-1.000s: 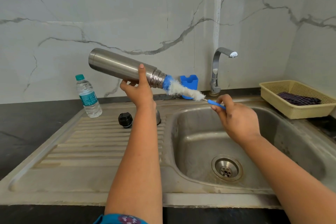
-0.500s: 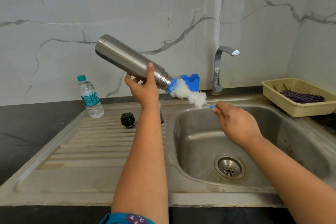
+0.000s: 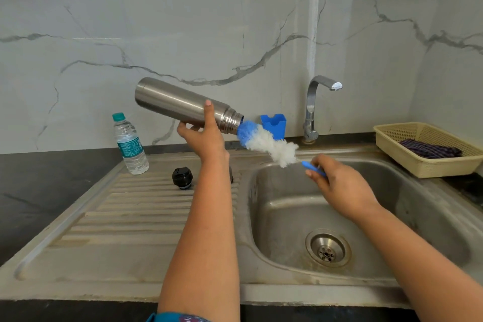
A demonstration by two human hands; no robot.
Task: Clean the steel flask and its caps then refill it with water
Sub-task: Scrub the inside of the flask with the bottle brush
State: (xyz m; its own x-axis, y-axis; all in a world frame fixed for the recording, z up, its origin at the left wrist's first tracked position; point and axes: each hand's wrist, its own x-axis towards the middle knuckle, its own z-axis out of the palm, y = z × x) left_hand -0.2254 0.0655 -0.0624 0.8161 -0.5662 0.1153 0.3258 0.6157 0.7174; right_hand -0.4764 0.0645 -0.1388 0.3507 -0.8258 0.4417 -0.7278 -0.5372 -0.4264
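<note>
Above the sink's left rim, your left hand (image 3: 206,138) held the steel flask (image 3: 183,104) in the air, fingers wrapped under its body and thumb laid up across its side. The flask's long axis ran from upper left, where the closed base sat, down to lower right, where the threaded mouth opened towards the basin. Your right hand (image 3: 339,185) pinched the blue handle of the bottle brush (image 3: 269,144), fingers curled round it. The brush lay almost on the same line as the flask: its blue tip met the mouth, while the white bristles and the handle trailed down and right to your right hand. So the flask lay up and left of the right fingers, and the left hand was the nearer hand to it. Judged from this alignment, any further stroke of the brush would have had to follow that slanted axis. One black cap (image 3: 182,178) stood on the ribbed drainboard of the sink (image 3: 130,217), just left of your left forearm. A plastic water bottle (image 3: 130,144) stood at the drainboard's far corner, well apart from the flask.
</note>
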